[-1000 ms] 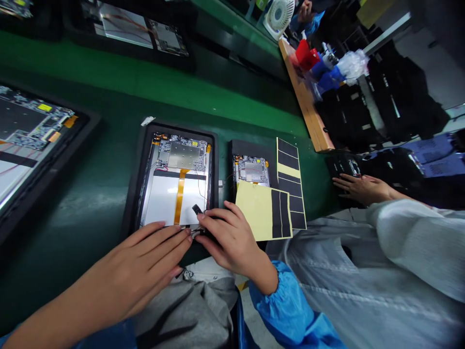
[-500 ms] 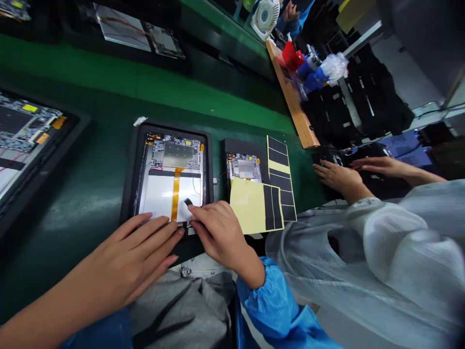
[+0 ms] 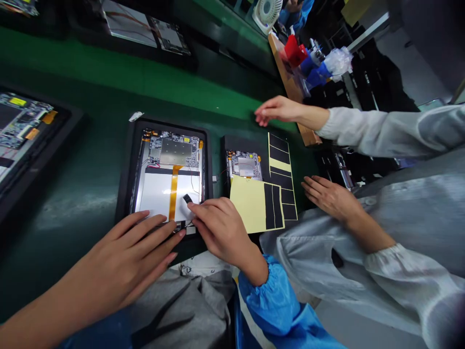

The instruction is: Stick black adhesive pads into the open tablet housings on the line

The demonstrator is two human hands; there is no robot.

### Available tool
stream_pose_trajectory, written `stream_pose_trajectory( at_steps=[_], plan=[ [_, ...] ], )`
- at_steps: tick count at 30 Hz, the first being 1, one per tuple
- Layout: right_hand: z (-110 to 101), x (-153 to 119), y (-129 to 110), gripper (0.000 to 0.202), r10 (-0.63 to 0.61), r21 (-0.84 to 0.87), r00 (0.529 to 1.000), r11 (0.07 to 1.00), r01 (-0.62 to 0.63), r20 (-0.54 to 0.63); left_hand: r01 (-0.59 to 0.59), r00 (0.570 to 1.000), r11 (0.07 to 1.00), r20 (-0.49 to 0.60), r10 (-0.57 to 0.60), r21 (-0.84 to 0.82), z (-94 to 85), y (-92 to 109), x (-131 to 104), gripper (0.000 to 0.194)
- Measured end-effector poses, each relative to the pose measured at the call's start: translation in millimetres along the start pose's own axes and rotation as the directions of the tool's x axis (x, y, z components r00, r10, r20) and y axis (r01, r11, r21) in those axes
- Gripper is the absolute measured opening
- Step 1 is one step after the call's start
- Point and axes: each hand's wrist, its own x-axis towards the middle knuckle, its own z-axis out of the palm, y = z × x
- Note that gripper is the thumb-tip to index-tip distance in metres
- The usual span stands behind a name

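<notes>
An opened tablet lies in a dark frame in front of me, its circuit board at the far end. An orange ribbon cable runs down over its silvery battery area. My left hand rests with fingers stretched along the near edge of the tablet. Between thumb and forefinger my right hand pinches a small black strip of tape, held over the lower right part. A yellow backing sheet with black strips lies just right of that hand, partly covering a second opened device.
Another backing sheet lies further right. A co-worker's hands reach in from the right. More opened tablets sit at left and across the green bench. A wooden board and a fan stand at the back.
One of the co-worker's hands has moved up and left over the bench; the other has shifted slightly left and down. My hands stay nearly in place, the right still pinching the tape.
</notes>
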Motion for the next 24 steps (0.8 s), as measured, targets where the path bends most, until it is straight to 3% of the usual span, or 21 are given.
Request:
stream_pose_trajectory(
  at_steps=[2, 7, 14, 16, 17, 18, 20, 22, 24],
  plan=[
    [-2.1, -1.3, 1.3, 0.045, 0.005, 0.021, 1.0, 1.0, -0.006, 0.021, -0.025, 1.0, 1.0, 0.006, 0.026, -0.017, -1.0, -3.6, 0.2, 0.031],
    [-7.2, -6.6, 4.3, 0.048, -0.013, 0.041, 0.999, 0.999, 0.011, 0.036, 0.061, 0.998, 0.996, 0.023, -0.06, -0.066, 4.3, 0.5, -0.1, 0.032],
    [-14.8, -2.8, -3.9, 0.038, 0.02, 0.035, 1.0, 0.999, -0.02, 0.019, 0.128, 0.99, 0.989, 0.073, -0.123, -0.071, 7.1, 7.4, 8.6, 0.033],
    [-21.0, -2.6, -16.4, 0.031, 0.134, 0.139, 0.988, 0.983, -0.122, -0.08, 0.136, 0.988, 0.988, 0.08, -0.13, -0.078, 8.0, 8.6, 11.8, 0.033],
    [-23.6, -3.4, -24.2, 0.026, 0.261, 0.246, 0.955, 0.944, -0.222, -0.141, 0.138, 0.988, 0.987, 0.083, -0.131, -0.083, 8.4, 9.1, 12.8, 0.033],
    [-25.1, -4.6, -32.3, 0.021, 0.43, 0.393, 0.888, 0.854, -0.341, -0.162, 0.139, 0.988, 0.987, 0.085, -0.132, -0.086, 8.6, 9.5, 13.4, 0.033],
    [-23.2, -7.6, -46.9, 0.012, 0.733, 0.703, 0.679, 0.492, -0.513, -0.017, 0.129, 0.989, 0.987, 0.085, -0.122, -0.091, 8.5, 9.9, 13.5, 0.032],
    [-14.2, -10.0, -56.3, 0.018, 0.834, 0.848, 0.499, 0.074, -0.525, 0.236, 0.129, 0.989, 0.986, 0.091, -0.119, -0.103, 7.7, 9.3, 12.8, 0.033],
    [-1.7, -10.1, -59.8, 0.027, 0.838, 0.868, 0.394, -0.171, -0.466, 0.377, 0.134, 0.987, 0.984, 0.102, -0.122, -0.12, 6.5, 7.4, 12.4, 0.034]
  ],
)
